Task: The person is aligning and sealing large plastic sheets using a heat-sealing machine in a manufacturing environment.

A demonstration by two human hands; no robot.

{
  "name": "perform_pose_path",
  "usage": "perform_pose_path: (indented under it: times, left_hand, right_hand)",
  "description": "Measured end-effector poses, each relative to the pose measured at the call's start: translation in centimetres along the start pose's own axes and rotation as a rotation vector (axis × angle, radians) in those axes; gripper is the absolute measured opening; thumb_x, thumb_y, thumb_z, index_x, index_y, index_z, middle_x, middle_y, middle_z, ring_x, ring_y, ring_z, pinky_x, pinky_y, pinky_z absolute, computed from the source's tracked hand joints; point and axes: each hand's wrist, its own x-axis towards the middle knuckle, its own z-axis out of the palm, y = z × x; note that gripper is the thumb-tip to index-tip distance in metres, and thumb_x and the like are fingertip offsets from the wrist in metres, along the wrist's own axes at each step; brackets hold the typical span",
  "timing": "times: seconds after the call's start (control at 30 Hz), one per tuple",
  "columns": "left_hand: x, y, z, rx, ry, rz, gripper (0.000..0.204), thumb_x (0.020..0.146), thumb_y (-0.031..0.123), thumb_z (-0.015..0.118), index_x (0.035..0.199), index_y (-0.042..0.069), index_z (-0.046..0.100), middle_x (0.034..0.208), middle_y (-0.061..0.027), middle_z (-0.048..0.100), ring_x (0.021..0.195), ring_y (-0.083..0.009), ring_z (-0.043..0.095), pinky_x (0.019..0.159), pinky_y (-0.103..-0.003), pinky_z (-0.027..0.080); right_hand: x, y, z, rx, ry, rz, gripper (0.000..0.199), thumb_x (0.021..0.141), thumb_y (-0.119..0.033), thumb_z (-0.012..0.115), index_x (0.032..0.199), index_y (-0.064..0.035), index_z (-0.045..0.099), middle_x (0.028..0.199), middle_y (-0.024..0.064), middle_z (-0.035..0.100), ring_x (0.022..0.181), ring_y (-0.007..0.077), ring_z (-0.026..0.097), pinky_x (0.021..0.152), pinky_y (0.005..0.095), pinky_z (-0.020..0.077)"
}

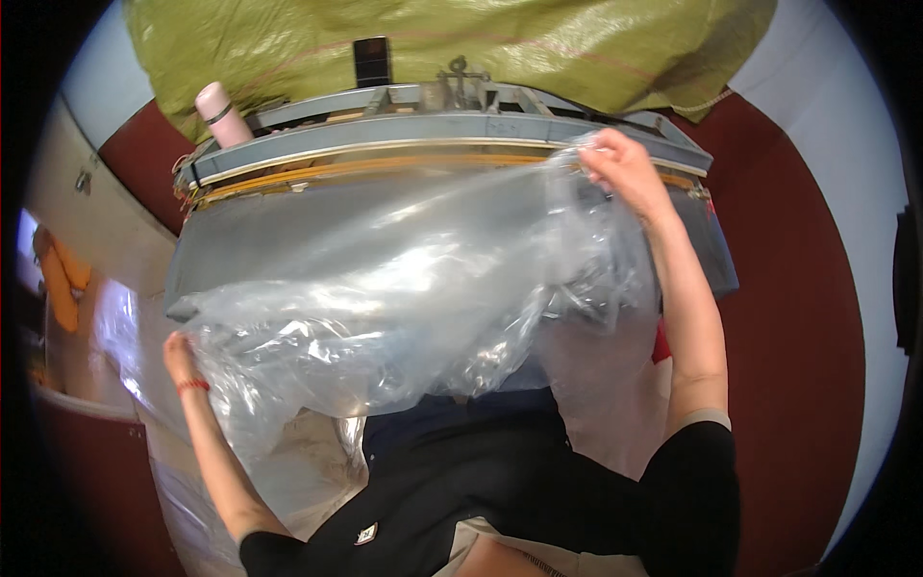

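A large sheet of clear plastic film [413,269] is stretched between my two hands, crumpled and shiny along its near side. My right hand [620,168] pinches its far right corner, raised close to the metal frame of a bench machine. Low on the left, my left hand [179,358], with a red band at the wrist, has its fingers closed at the film's near left edge. The film lies over the machine's grey table [245,231] and hangs down over my lap.
Behind the table runs a grey metal frame [385,130] with an orange strip. A pink bottle [223,115] leans at its left end; a dark phone [372,62] lies behind it. Yellow-green woven sheeting [481,38] covers the back. More clear plastic [120,327] lies at the left.
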Motion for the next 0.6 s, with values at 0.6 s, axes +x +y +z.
perform_pose_path:
  times: [0.6]
  left_hand:
    - [-24.9, 22.7, 31.9, -0.076, -0.67, 0.758, 0.037, 0.075, 0.001, 0.06, 0.108, 0.004, 0.044, 0.077, 0.0007, 0.053, 0.061, -0.0041, 0.047, 0.056, -0.018, 0.04]
  right_hand:
    - [-0.4, -8.7, 10.2, 0.085, -0.319, -0.111, 0.031, 0.081, -0.022, 0.062, 0.103, -0.0034, 0.05, 0.072, -0.0022, 0.056, 0.058, 0.0013, 0.044, 0.053, 0.0151, 0.0338]
